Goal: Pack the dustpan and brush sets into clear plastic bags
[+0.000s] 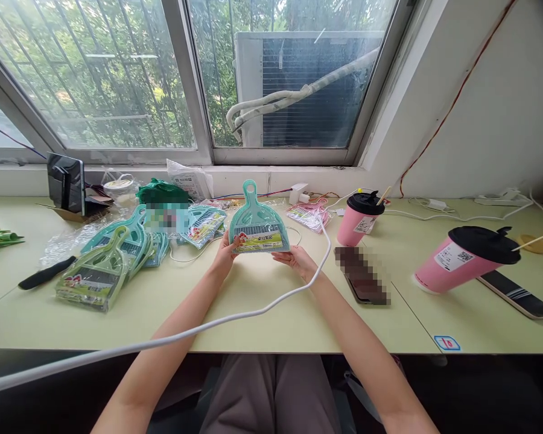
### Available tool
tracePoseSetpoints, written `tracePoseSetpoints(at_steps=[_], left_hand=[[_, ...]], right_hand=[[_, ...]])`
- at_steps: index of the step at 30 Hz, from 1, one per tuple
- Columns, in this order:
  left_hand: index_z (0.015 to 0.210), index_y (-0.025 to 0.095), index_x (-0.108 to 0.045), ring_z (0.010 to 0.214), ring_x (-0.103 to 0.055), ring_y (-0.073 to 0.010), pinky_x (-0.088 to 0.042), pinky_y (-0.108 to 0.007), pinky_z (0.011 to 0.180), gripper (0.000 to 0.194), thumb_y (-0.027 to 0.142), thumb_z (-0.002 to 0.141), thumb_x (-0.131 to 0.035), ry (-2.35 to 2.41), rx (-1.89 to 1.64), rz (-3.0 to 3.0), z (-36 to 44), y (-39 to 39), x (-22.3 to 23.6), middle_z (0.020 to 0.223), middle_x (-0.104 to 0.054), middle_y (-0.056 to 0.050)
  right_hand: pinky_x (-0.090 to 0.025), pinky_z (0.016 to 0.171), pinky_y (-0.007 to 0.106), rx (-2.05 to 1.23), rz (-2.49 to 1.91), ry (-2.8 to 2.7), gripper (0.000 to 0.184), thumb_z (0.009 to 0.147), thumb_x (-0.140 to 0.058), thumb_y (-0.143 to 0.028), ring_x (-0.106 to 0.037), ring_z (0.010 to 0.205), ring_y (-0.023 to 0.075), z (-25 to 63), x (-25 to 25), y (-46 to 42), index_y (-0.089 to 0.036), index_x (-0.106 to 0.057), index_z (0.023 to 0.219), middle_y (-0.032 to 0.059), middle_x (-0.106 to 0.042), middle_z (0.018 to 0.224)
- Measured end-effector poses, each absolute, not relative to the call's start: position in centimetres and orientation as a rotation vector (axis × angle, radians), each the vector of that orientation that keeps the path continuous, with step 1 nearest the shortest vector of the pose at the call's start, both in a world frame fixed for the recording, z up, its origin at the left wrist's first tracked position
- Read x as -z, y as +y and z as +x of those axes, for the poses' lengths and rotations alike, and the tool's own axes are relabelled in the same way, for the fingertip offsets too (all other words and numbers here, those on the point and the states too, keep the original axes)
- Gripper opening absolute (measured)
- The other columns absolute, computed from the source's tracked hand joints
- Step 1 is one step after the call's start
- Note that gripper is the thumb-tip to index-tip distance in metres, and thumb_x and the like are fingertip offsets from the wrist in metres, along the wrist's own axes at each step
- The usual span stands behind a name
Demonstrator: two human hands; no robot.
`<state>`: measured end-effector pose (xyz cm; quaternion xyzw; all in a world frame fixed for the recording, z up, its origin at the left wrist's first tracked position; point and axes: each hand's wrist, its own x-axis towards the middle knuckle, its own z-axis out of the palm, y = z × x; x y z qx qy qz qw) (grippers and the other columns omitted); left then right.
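Observation:
A teal mini dustpan and brush set (259, 222) in clear wrap is held upright above the table, its looped handle pointing up and its printed label facing me. My left hand (226, 254) grips its lower left corner, thumb in front. At the lower right corner, my right hand (296, 259) pinches the edge, with some fingers hidden behind or below it. To the left lie several more wrapped dustpan sets, a green one (95, 274) in front and teal ones (133, 235) behind it. A pink wrapped set (308, 216) rests beyond my right hand.
A white cable (235, 317) crosses in front of my forearms. On the right are two pink cups (353, 224) (457, 262) with black lids and a phone (362, 277). A black-handled object (47, 272) and a tablet on a stand (66, 184) are at left. The window sill (239, 175) bounds the back.

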<state>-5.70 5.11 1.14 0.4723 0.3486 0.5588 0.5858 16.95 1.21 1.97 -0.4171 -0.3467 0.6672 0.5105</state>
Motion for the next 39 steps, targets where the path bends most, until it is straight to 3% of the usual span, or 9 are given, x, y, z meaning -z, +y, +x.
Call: tracePoseSetpoints(at_steps=[7, 11, 16, 19, 21, 26, 31, 35, 39], left_hand=[[0.108, 0.021, -0.064, 0.089, -0.065, -0.0205, -0.051, -0.029, 0.074, 0.05, 0.044, 0.067, -0.079, 0.838, -1.328, 1.025, -5.6, 5.2, -1.1, 0.104, -0.069, -0.008], [0.11, 0.022, -0.063, 0.088, -0.065, -0.0193, -0.051, -0.028, 0.073, 0.05, 0.044, 0.068, -0.078, 0.827, -1.319, 1.046, -5.6, 5.2, -1.2, 0.103, -0.07, -0.006], [0.116, 0.026, -0.062, 0.091, -0.064, -0.0199, -0.052, -0.028, 0.07, 0.057, 0.042, 0.065, -0.081, 0.86, -1.335, 0.991, -5.5, 5.3, -1.4, 0.106, -0.069, -0.004], [0.115, 0.029, -0.063, 0.089, -0.064, -0.0193, -0.05, -0.025, 0.065, 0.054, 0.041, 0.065, -0.081, 0.948, -1.308, 1.006, -5.2, 5.1, -1.6, 0.105, -0.069, -0.002], [0.112, 0.029, -0.064, 0.086, -0.065, -0.0186, -0.048, -0.025, 0.065, 0.051, 0.041, 0.065, -0.08, 0.968, -1.26, 1.041, -4.9, 4.7, -1.8, 0.102, -0.07, -0.001], [0.111, 0.025, -0.065, 0.083, -0.066, -0.0202, -0.049, -0.027, 0.068, 0.05, 0.045, 0.067, -0.077, 0.874, -1.117, 1.072, -4.4, 4.3, -1.8, 0.097, -0.071, -0.003], [0.105, 0.016, -0.068, 0.101, -0.064, -0.0282, -0.05, -0.037, 0.084, 0.057, 0.064, 0.083, -0.05, 0.659, -1.047, 0.833, -4.6, 4.4, -2.1, 0.102, -0.071, -0.011], [0.113, 0.023, -0.066, 0.114, -0.058, -0.0241, -0.046, -0.039, 0.095, 0.034, 0.042, 0.089, -0.05, 0.48, -0.995, 0.773, -3.5, 3.5, -2.4, 0.119, -0.067, -0.005], [0.116, 0.023, -0.066, 0.116, -0.056, -0.0228, -0.042, -0.037, 0.098, 0.031, 0.03, 0.086, -0.056, 0.458, -0.878, 0.873, -2.2, 2.4, -2.2, 0.124, -0.064, -0.005]], right_hand=[[-0.06, 0.068, 0.031, -1.723, -1.234, -0.939, 0.015, 0.08, -0.058, -0.02, -0.071, 0.067, 0.0183, 18.3, -2.8, 0.9, -0.014, -0.072, 0.083, 0.0107, -0.075, 0.089], [-0.059, 0.068, 0.032, -1.692, -1.333, -1.042, 0.015, 0.081, -0.057, -0.02, -0.071, 0.067, 0.0188, 19.4, -3.1, 1.0, -0.012, -0.069, 0.084, 0.0137, -0.074, 0.094], [-0.055, 0.085, 0.038, -1.468, -1.267, -1.133, 0.026, 0.085, -0.057, -0.034, -0.069, 0.096, 0.0222, 19.5, -3.3, 1.4, -0.02, -0.066, 0.105, 0.0093, -0.068, 0.118], [-0.043, 0.104, 0.043, -1.238, -1.069, -1.094, 0.042, 0.092, -0.041, -0.052, -0.055, 0.124, 0.0224, 19.6, -3.3, 1.8, -0.025, -0.063, 0.116, 0.0044, -0.063, 0.13], [-0.036, 0.109, 0.045, -1.212, -0.966, -1.07, 0.049, 0.091, -0.039, -0.059, -0.05, 0.129, 0.0225, 19.7, -3.3, 1.8, -0.028, -0.059, 0.124, 0.0024, -0.062, 0.131], [-0.042, 0.106, 0.045, -1.261, -0.95, -1.021, 0.047, 0.071, -0.076, -0.042, -0.059, 0.118, 0.0254, 19.3, -3.0, 1.6, -0.025, -0.064, 0.114, 0.0032, -0.072, 0.11], [-0.054, 0.092, 0.045, -1.409, -0.855, -0.783, 0.019, 0.078, -0.07, -0.035, -0.069, 0.097, 0.0257, 18.1, -2.4, 1.8, -0.022, -0.068, 0.092, 0.0039, -0.075, 0.087], [-0.058, 0.085, 0.045, -1.534, -0.804, -0.681, 0.014, 0.084, -0.062, -0.035, -0.072, 0.089, 0.0243, 17.1, -1.6, 1.9, -0.024, -0.067, 0.091, 0.0039, -0.075, 0.087], [-0.059, 0.083, 0.044, -1.511, -0.803, -0.635, 0.015, 0.086, -0.059, -0.037, -0.072, 0.086, 0.0224, 16.8, -0.8, 2.1, -0.025, -0.065, 0.092, 0.0019, -0.075, 0.088]])
